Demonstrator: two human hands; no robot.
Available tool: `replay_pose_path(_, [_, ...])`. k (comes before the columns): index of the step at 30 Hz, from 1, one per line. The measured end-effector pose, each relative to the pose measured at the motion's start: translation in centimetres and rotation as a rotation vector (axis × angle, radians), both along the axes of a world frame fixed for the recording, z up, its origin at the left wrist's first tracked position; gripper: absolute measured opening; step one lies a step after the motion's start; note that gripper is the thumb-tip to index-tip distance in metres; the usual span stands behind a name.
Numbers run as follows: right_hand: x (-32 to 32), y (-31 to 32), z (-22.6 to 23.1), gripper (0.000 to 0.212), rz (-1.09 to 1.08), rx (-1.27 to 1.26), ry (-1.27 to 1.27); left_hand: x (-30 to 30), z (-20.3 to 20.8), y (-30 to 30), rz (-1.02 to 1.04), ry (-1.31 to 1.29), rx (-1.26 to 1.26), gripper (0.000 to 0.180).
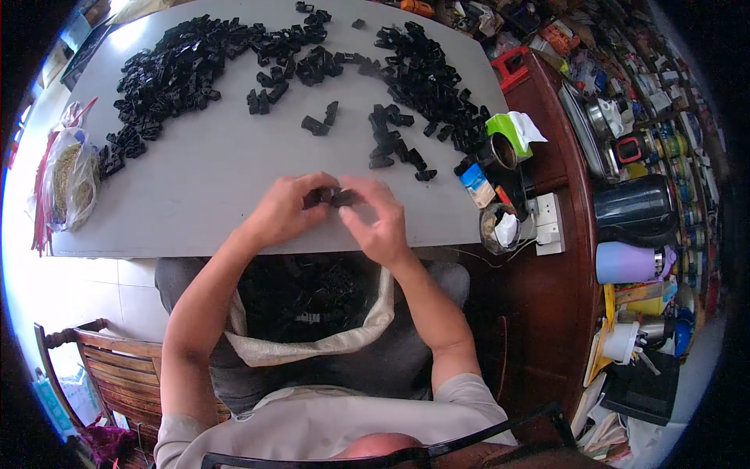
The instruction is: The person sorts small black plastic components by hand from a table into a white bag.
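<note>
Just above the near edge of the grey-white table (234, 168), my two hands meet over a small black plastic part (338, 198). My left hand (287, 211) pinches the part between thumb and curled fingers. From the other side my right hand (380, 227) holds its thumb and forefinger bent around the part's right end. The part's exact shape is mostly covered by fingers. Two similar black parts (316, 126) lie beyond my hands. A white woven sack (312, 352) sits open on my lap below the table edge, with many dark pieces inside.
Large heaps of black plastic parts (180, 70) spread across the far table, with another pile (426, 74) at right. A clear bag (72, 184) lies at the left edge. Tissues (512, 133), a glass jar (498, 227) and a power strip (548, 223) stand at right. A wooden chair (121, 375) is lower left.
</note>
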State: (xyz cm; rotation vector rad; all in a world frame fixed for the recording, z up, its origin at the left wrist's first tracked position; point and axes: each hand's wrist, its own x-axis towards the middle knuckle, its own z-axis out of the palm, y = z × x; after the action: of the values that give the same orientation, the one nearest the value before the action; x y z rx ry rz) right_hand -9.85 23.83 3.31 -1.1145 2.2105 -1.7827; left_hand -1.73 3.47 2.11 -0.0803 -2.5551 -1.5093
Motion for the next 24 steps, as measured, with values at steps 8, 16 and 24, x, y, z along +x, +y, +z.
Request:
replay_pose_path(8, [-0.5,-0.3,-0.9,0.036,0.040,0.062,0.271,0.2,-0.5,0.0,-0.091,-0.183,0.362,0.037])
replay_pose_path(16, [-0.7,-0.3,-0.9,0.035,0.048,0.095,0.373,0.0,-0.5,-0.5,-0.199,-0.281,0.619,0.031])
replay_pose_path(24, [0.4,-0.2,-1.4,0.033,0.000,0.107,0.432,-0.3,-0.5,-1.3,-0.191,-0.392,0.694,0.032])
